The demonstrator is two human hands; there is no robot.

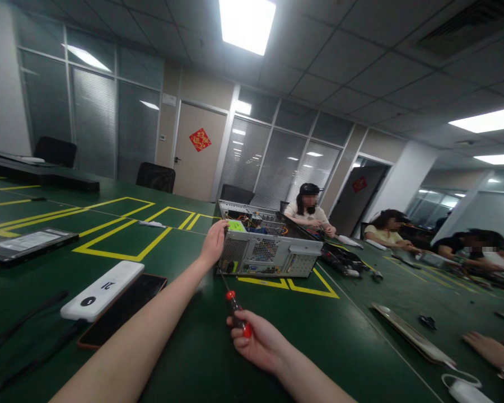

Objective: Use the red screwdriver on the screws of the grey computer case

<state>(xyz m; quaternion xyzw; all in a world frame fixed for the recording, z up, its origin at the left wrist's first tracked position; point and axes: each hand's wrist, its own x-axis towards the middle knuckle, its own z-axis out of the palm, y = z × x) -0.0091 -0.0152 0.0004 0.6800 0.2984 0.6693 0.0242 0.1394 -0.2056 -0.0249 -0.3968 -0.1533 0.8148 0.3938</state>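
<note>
An open computer case lies on the green table with its rear panel facing me and wires showing inside. My left hand rests against its left end, fingers closed over the top corner by the power supply. In my right hand is a screwdriver with a red and black handle, gripped by the fingers. Its shaft points up and away, and the tip is near the lower left corner of the rear panel. Whether the tip touches a screw I cannot tell.
Left of my arm lie a white power bank, a dark phone and a hard drive. Yellow tape marks the table. Black parts sit right of the case. Several people work beyond; another person's hand is at right.
</note>
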